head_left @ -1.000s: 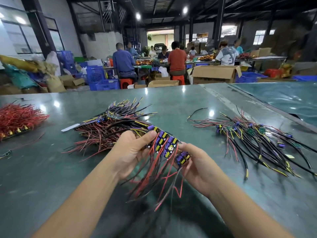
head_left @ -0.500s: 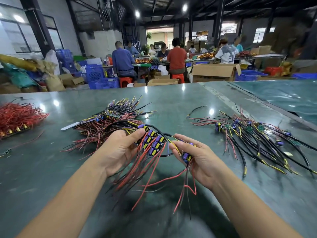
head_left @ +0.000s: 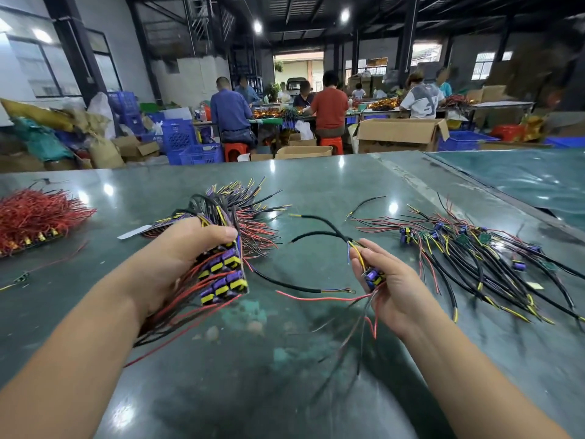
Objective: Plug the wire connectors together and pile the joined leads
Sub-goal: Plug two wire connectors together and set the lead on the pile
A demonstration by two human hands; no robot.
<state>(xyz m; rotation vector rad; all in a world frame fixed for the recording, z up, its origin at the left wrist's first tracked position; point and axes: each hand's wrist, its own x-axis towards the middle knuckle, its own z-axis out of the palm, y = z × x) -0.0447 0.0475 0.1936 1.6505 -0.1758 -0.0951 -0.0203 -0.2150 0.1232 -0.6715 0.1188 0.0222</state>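
a: two hands are working above the counter (head_left: 316, 191). the left hand (head_left: 177, 258) is gripping a thick bundle of joined leads (head_left: 221, 274), fingers curled round it, the purple-and-yellow connectors stacked in neat rows and facing the camera, red and black wires trailing down past the wrist.

b: and the right hand (head_left: 392, 286)?

a: it is holding a single joined pair (head_left: 373, 277), pinched between thumb and fingers, with its black sleeved leads arching away to the left and thin red wires hanging below. the two hands are apart, so this pair is not lying against the bundle yet.

b: how far along is the job looking?

a: i am judging it as somewhere in the middle. a pile of wires (head_left: 240, 217) is lying on the counter just behind the left hand, and whether those are joined i cannot tell. on the right, a loose spread of leads (head_left: 468, 248) with separate purple and green connectors is waiting, which looks like unfinished stock.

b: so what is left?

a: probably adding the pair in the right hand to the bundle, setting the bundle on the pile, then plugging the leads on the right. a heap of red wires (head_left: 34, 217) is sitting at the far left edge, well apart; whether it belongs to this task i cannot say.
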